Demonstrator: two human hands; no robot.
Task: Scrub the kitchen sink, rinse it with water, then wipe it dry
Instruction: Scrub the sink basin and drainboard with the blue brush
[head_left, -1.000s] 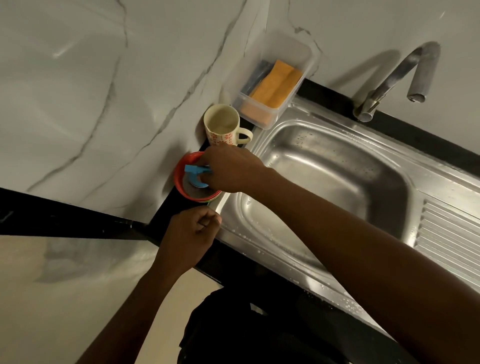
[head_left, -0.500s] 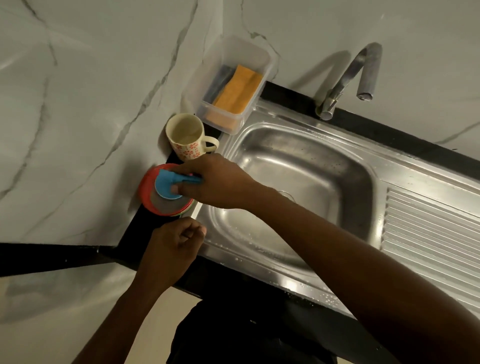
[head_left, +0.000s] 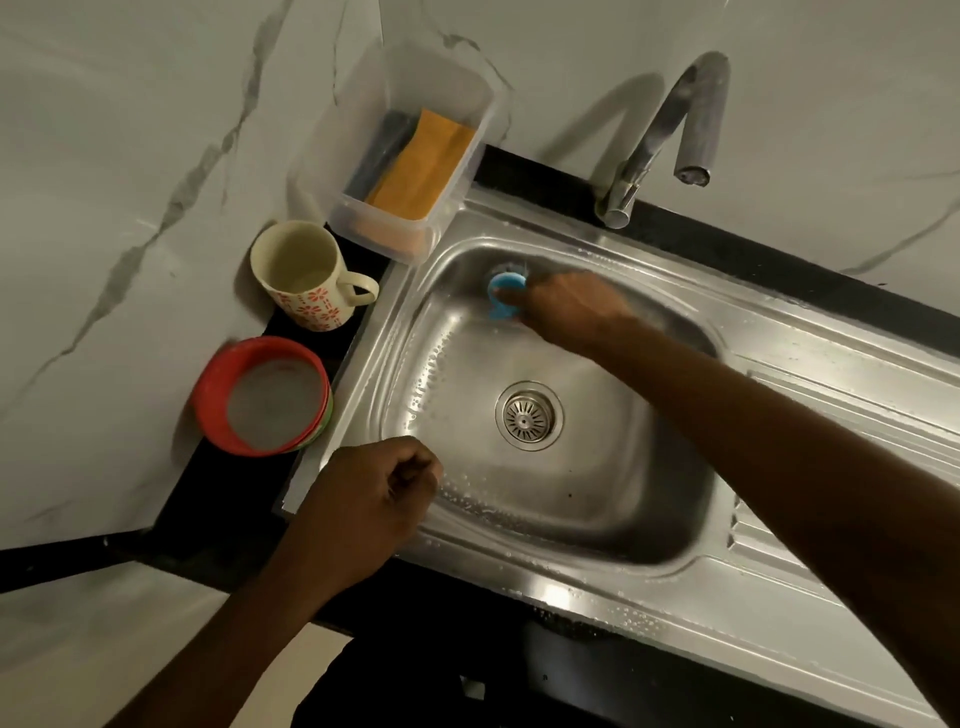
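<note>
The steel sink fills the middle of the view, with droplets on its walls and a round drain in the floor. My right hand grips a blue round scrubber and holds it against the far wall of the basin. My left hand is curled into a fist holding nothing and rests on the sink's near left rim. A chrome tap stands behind the basin, with no water running.
On the black counter left of the sink stand a red round tub of grey cleaning paste and a patterned mug. A clear plastic box with an orange cloth sits by the wall. The drainboard lies to the right.
My right hand lifted the blue scrubber off the red tub and carried it into the basin, to the far wall. My left hand stayed on the rim.
</note>
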